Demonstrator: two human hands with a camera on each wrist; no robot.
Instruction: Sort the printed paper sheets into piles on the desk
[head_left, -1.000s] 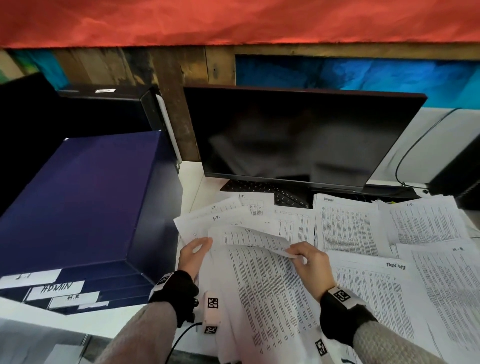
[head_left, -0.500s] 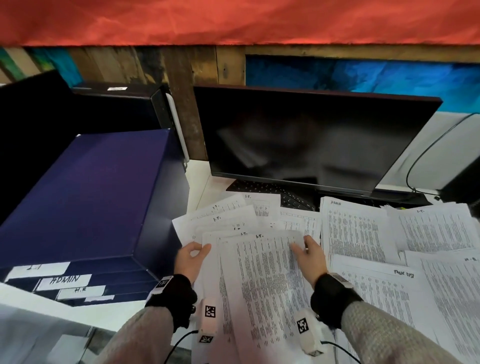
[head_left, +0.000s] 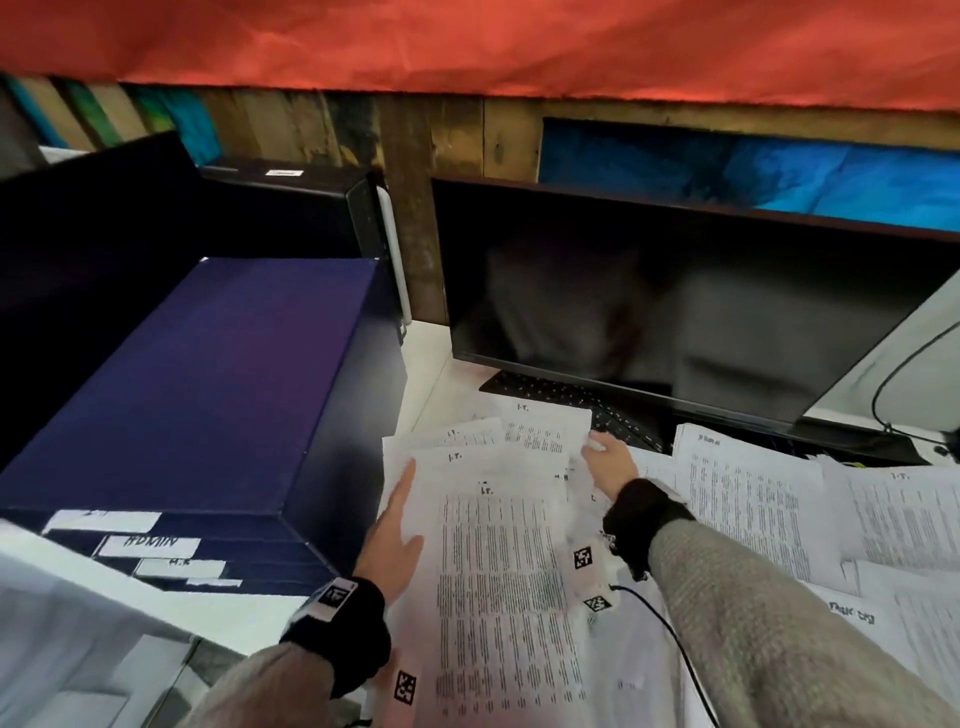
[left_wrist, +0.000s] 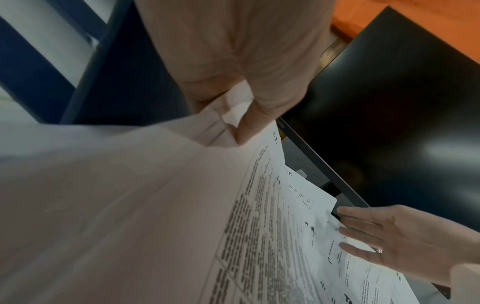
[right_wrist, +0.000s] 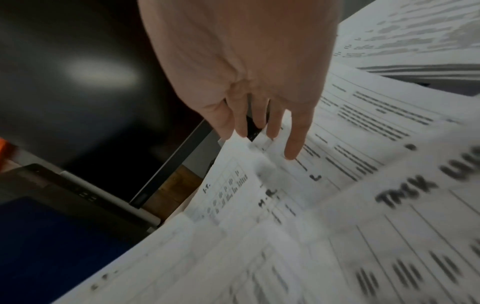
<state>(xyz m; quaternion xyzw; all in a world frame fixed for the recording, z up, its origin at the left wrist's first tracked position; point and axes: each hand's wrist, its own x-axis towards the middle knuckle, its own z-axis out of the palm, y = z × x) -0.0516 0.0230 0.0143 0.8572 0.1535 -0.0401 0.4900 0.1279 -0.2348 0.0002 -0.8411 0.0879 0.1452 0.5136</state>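
Observation:
A fan of printed sheets marked I.T. (head_left: 498, 571) lies on the desk in front of me. My left hand (head_left: 397, 514) lies along the fan's left edge. In the left wrist view my left hand (left_wrist: 233, 72) pinches a crumpled corner of these sheets (left_wrist: 155, 205) between thumb and fingers. My right hand (head_left: 608, 457) reaches forward with straight fingers. Its fingertips touch the far sheets (right_wrist: 285, 185) beside the keyboard. In the right wrist view my right hand (right_wrist: 246, 72) holds nothing.
A dark blue drawer box (head_left: 197, 389) with white labels stands at the left, close to my left hand. A black monitor (head_left: 675, 312) and keyboard (head_left: 545, 389) stand behind the sheets. More paper piles (head_left: 748, 509) cover the desk at right. A black cable (head_left: 670, 634) runs under my right forearm.
My right hand let go of the top sheet's edge and moved forward to the far sheets by the keyboard. My left hand stretched out along the stack's left edge.

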